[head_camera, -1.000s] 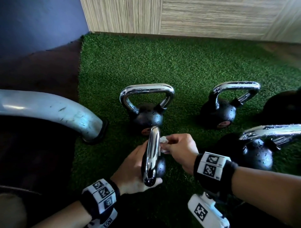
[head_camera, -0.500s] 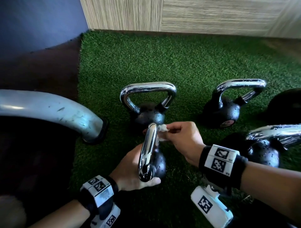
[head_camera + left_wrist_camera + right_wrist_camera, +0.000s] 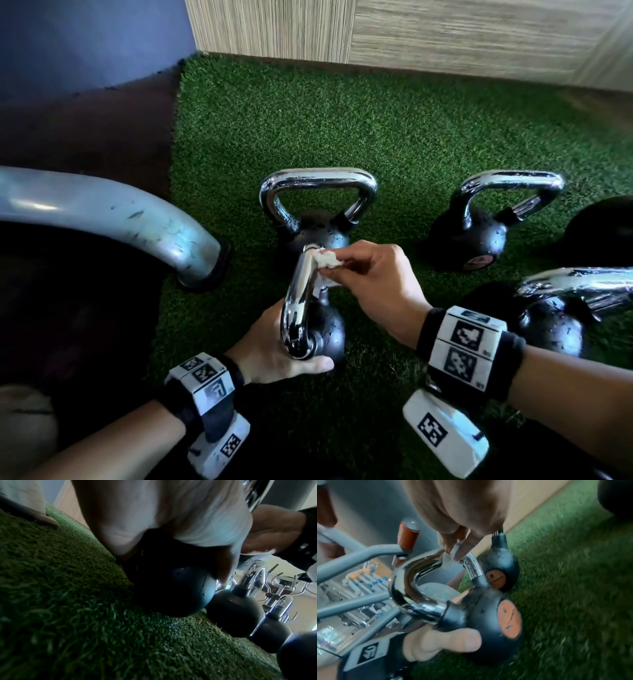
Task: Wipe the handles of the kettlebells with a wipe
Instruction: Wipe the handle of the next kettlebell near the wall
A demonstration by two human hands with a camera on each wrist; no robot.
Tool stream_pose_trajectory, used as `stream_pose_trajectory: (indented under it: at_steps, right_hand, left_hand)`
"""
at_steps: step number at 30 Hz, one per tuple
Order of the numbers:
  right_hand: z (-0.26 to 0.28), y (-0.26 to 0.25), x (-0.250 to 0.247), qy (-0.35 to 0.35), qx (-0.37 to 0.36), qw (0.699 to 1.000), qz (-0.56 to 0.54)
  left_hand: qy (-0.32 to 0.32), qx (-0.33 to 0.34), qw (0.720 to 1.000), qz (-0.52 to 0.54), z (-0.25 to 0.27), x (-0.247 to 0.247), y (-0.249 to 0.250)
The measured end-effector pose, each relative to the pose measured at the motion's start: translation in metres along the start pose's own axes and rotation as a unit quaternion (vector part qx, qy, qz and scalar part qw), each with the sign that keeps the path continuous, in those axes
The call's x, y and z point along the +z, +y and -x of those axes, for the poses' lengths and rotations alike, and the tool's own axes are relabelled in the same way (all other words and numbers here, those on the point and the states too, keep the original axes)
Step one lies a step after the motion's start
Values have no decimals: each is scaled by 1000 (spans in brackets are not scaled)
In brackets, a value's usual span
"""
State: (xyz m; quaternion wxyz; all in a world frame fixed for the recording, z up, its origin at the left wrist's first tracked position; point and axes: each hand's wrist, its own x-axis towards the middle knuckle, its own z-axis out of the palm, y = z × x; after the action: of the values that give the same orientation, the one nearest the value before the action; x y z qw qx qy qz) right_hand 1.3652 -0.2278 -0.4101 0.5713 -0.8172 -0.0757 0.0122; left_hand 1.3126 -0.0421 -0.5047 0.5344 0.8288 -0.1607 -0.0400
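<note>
1. The left hand [image 3: 274, 349] cups the near kettlebell [image 3: 325, 335] on the green turf [image 3: 376, 137]. Its thumb lies along the ball's near side; the other fingers are hidden behind it, probably curled round.
2. The chrome handle [image 3: 299, 301] tilts up and away between both hands.
3. The right hand [image 3: 373, 281] pinches a white wipe [image 3: 327, 262] against the handle's far top bend, fingers [image 3: 462, 550] closed on it.
4. Three more kettlebells stand behind and to the right; the rightmost is cut off.
</note>
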Motion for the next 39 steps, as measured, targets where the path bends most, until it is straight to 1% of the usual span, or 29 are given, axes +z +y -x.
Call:
stream_pose_trajectory:
  at_steps: [2,4,6,8,10,11,12,14,15,17,19,21,23,24,25,26,28,30,32,35,36,39]
  right_hand:
    - [-5,-7,-5,-14,-8,1000,8]
    - [-8,-13,-8,-15,-5,1000,-3]
    - [-4,-15,-5,-16,-4,1000,9]
    - [10,-17,0,-52,0,999,15]
    - [25,-24,6,-100,3,995,14]
    - [27,-28,8,-112,-2,994,20]
    - [26,-31,9,-114,-4,993,25]
    - [21,-33,9,-103,-6,994,31]
    - [19,-32,9,-104,-8,994,35]
    - [20,-28,9,-117,-5,992,42]
    - [29,-23,9,-149,-11,987,53]
    - [34,-17,9,-169,-23,982,78]
    - [29,-10,6,-190,-41,974,117]
    - [24,-8,5,-208,-53,967,137]
    - [17,-6,5,-230,-61,959,157]
    - [11,-6,6,-251,-64,950,174]
    - [1,-7,9,-283,-41,939,191]
    - [-2,-8,10,-329,24,934,136]
    - [2,-7,9,-361,68,929,37]
    - [11,-4,5,-357,100,927,-65]
    - [12,-3,5,-352,104,927,-79]
    - [14,-2,7,-343,105,931,-59]
  left_hand:
    - [0,-7,1000,-2,-1,0,-1]
    - [-7,-34,999,0,-4,-1,0]
    - [-18,-32,999,8,-7,-4,2]
    - [-36,-24,999,11,-9,-7,10]
    - [-60,-25,997,47,-10,-10,16]
    - [-69,-23,996,55,-10,-12,17]
    - [-72,-29,996,49,-10,-13,16]
    - [-78,-34,996,4,-10,-15,15]
    - [-79,-39,996,5,-10,-15,13]
    - [-68,-50,994,64,-8,-15,12]
    - [-78,-57,991,89,-7,-14,7]
    - [-93,-77,992,40,-6,-14,4]
    - [-125,-98,987,-36,-4,-14,2]
    - [-134,-87,985,-59,-4,-14,3]
    - [-127,-71,987,-67,-4,-14,5]
    - [-119,-67,989,-50,-5,-15,4]
    - [-112,-66,990,-48,-5,-16,3]
    - [-117,-75,987,-76,-4,-16,3]
    - [-112,-95,985,-87,-3,-16,4]
    - [-115,-87,985,-90,-2,-16,5]
    - [-115,-88,986,-86,-2,-15,6]
    - [-85,-113,988,-60,-1,-15,6]
